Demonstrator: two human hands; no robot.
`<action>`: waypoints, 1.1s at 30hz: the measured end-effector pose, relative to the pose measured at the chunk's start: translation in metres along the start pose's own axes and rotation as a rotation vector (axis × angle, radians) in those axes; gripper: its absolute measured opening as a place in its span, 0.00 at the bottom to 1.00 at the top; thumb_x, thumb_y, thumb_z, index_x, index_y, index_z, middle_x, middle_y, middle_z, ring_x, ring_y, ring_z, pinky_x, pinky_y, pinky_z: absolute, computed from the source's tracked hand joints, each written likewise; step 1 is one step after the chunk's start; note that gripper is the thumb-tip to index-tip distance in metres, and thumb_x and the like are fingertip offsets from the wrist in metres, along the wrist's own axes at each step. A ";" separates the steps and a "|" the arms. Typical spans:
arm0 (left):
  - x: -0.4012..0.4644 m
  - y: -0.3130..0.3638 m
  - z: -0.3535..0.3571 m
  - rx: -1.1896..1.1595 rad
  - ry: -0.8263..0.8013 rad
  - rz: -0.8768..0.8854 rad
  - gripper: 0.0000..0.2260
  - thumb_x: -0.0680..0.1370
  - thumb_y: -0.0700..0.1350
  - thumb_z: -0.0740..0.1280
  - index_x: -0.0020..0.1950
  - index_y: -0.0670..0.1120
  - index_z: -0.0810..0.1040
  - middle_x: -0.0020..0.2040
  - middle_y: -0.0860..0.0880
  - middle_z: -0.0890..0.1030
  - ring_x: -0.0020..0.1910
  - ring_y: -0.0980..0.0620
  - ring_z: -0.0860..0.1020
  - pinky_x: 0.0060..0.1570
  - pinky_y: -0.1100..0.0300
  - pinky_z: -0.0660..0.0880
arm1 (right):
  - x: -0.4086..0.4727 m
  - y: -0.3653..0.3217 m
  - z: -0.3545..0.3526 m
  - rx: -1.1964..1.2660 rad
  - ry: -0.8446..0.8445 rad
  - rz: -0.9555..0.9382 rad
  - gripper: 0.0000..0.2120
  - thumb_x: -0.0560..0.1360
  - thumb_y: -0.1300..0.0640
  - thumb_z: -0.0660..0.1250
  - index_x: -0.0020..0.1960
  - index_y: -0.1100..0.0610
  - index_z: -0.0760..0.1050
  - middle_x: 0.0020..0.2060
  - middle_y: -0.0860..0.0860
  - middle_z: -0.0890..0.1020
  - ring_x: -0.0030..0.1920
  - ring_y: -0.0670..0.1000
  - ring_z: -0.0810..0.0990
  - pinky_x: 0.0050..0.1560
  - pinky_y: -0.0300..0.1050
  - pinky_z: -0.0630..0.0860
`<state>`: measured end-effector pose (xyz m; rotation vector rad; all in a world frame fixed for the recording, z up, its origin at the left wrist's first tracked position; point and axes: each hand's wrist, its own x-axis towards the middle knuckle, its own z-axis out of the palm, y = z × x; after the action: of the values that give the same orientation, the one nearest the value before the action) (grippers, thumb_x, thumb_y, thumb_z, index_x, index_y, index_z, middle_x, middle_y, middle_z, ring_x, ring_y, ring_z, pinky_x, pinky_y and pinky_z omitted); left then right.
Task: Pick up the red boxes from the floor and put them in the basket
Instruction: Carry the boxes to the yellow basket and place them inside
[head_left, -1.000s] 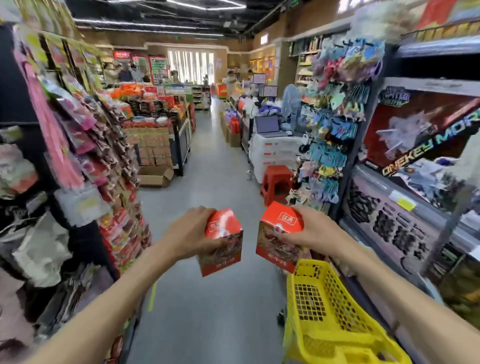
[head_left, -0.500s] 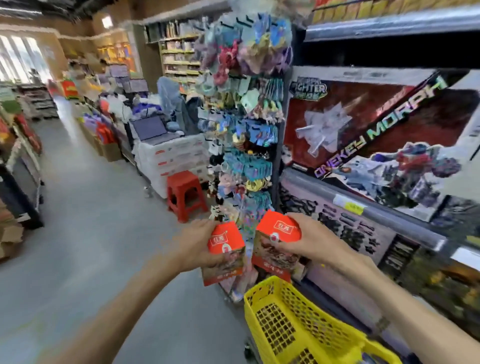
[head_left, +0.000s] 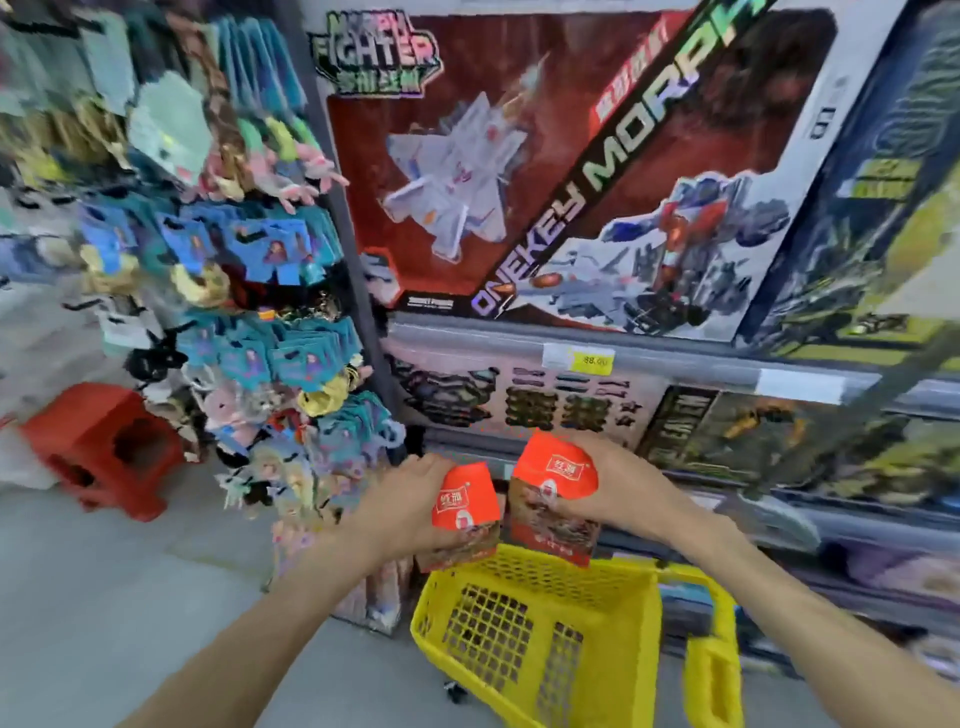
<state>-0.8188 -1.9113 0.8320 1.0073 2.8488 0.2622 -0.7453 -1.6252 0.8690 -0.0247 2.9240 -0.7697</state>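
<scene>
I hold two red boxes side by side just above the far rim of the yellow basket (head_left: 524, 587). My left hand (head_left: 402, 512) grips the smaller-looking red box (head_left: 465, 506) from its left side. My right hand (head_left: 618, 486) grips the other red box (head_left: 556, 480) from the right, a little higher. Both boxes have orange-red tops with a white label and a dark picture below. The basket stands on the floor low in the view, with a mesh wall and a solid handle at its right.
A toy shelf with large boxes (head_left: 571, 171) rises straight ahead behind the basket. A rack of hanging hair accessories (head_left: 270, 338) fills the left. A red plastic stool (head_left: 98, 447) stands on the grey floor at far left.
The view has swung right and down, from the aisle to the toy shelf. Both hands have carried the boxes over the basket's far rim.
</scene>
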 end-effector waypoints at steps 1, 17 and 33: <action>0.008 -0.001 0.008 -0.002 -0.012 0.023 0.44 0.64 0.75 0.60 0.71 0.48 0.65 0.62 0.47 0.74 0.61 0.46 0.72 0.58 0.50 0.72 | -0.005 0.004 0.003 -0.004 -0.005 0.026 0.46 0.59 0.18 0.63 0.69 0.42 0.66 0.59 0.42 0.77 0.57 0.45 0.77 0.55 0.45 0.77; 0.131 -0.074 0.313 0.107 -0.409 0.357 0.44 0.68 0.71 0.65 0.74 0.43 0.63 0.70 0.42 0.69 0.71 0.40 0.67 0.69 0.45 0.67 | 0.002 0.112 0.204 -0.010 -0.083 0.508 0.61 0.56 0.13 0.46 0.78 0.49 0.54 0.73 0.48 0.66 0.74 0.49 0.64 0.72 0.40 0.58; 0.143 -0.118 0.477 0.178 -0.440 0.274 0.43 0.67 0.58 0.76 0.77 0.48 0.61 0.67 0.47 0.70 0.67 0.44 0.69 0.66 0.49 0.67 | 0.010 0.171 0.342 -0.017 -0.209 0.518 0.46 0.69 0.29 0.67 0.79 0.46 0.52 0.71 0.42 0.65 0.71 0.48 0.62 0.74 0.42 0.57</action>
<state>-0.9261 -1.8514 0.3356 1.3022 2.3677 -0.1770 -0.7126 -1.6439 0.4882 0.5868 2.5593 -0.6083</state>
